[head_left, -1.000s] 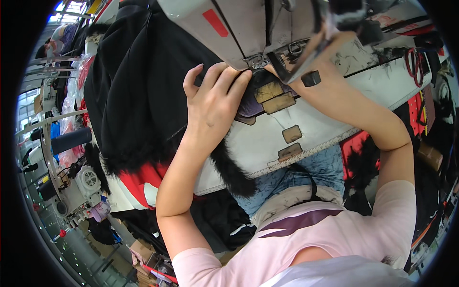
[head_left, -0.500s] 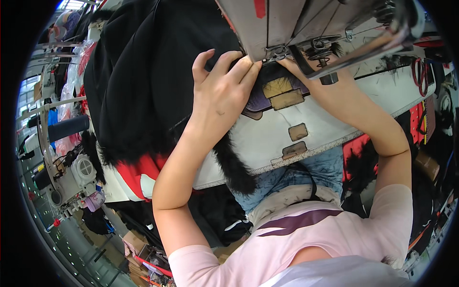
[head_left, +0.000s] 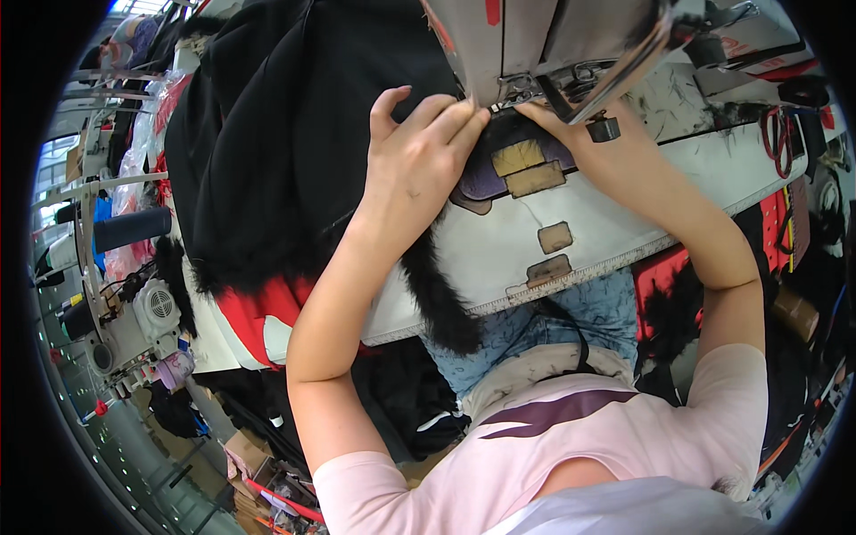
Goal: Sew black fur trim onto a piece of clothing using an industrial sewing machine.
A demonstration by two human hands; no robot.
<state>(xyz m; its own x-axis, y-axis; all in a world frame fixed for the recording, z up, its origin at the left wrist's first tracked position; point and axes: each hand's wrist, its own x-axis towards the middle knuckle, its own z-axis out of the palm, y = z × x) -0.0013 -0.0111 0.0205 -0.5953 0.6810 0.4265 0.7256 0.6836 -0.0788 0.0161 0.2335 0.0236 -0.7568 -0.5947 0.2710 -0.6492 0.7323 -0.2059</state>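
Note:
My left hand [head_left: 419, 160] has bent fingers pressed together on black fabric [head_left: 259, 134] beside the presser foot [head_left: 508, 102] of a sewing machine [head_left: 535, 40], its little finger raised. My right hand [head_left: 606, 160] reaches under the machine head from the right; its thumb is near the foot and its other fingers are largely hidden. A dark fur strip [head_left: 432, 294] hangs from below my left hand across the white table [head_left: 642, 205]. Worn yellow and tan patches [head_left: 530, 178] lie on the machine bed between my hands. Red fabric [head_left: 245, 312] shows under the fur-edged black cloth.
Red scissors or loops [head_left: 776, 143] lie at the table's right. At the left stand metal rails, a dark padded bar [head_left: 134, 227], a white motor housing [head_left: 156, 308] and plastic-wrapped items [head_left: 138, 134]. Dark cloth [head_left: 401, 401] and cardboard boxes [head_left: 250, 446] are below the table.
The view has shifted slightly. My left hand sits a little farther right and up, still at the fabric by the foot; my right hand stays under the machine head.

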